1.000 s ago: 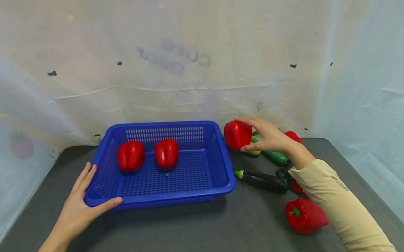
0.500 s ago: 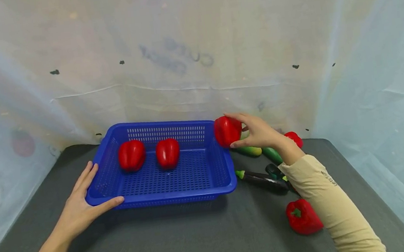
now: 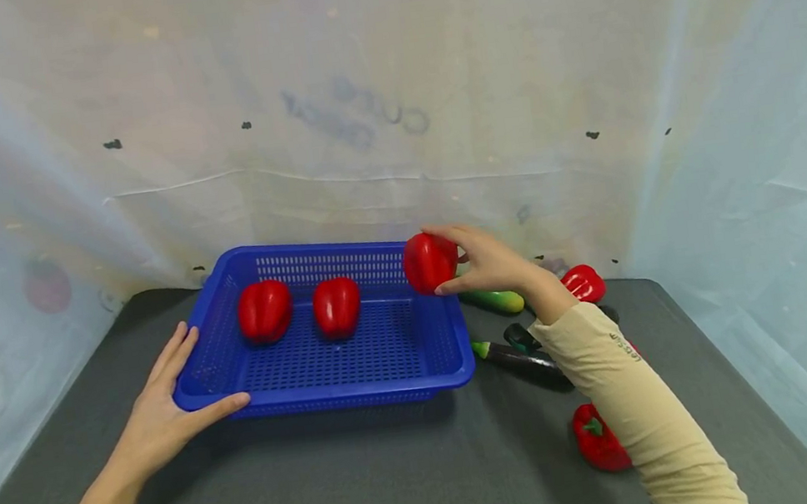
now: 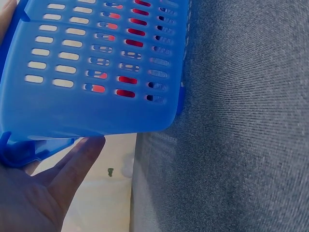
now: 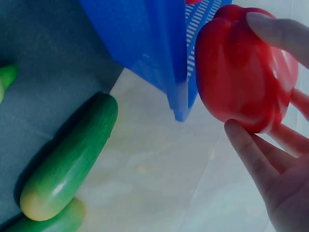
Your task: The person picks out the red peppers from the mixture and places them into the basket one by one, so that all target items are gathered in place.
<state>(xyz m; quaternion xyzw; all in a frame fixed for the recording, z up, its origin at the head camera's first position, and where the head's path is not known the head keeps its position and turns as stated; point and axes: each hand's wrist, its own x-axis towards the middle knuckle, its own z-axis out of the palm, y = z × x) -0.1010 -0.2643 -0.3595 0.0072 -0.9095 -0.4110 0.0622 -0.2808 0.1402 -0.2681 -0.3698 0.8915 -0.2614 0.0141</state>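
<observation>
Right hand (image 3: 491, 261), spread wide, grips a red pepper (image 3: 428, 263).

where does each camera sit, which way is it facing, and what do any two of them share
Head: worn on the head, looking forward and down at the blue basket and table; left hand, right hand and sleeves show.
Left wrist: on that wrist, facing the basket's slotted wall; part of the left hand shows.
Right wrist: on that wrist, facing the held red pepper; part of the right hand shows.
Shared: head and right wrist both see that pepper.
</observation>
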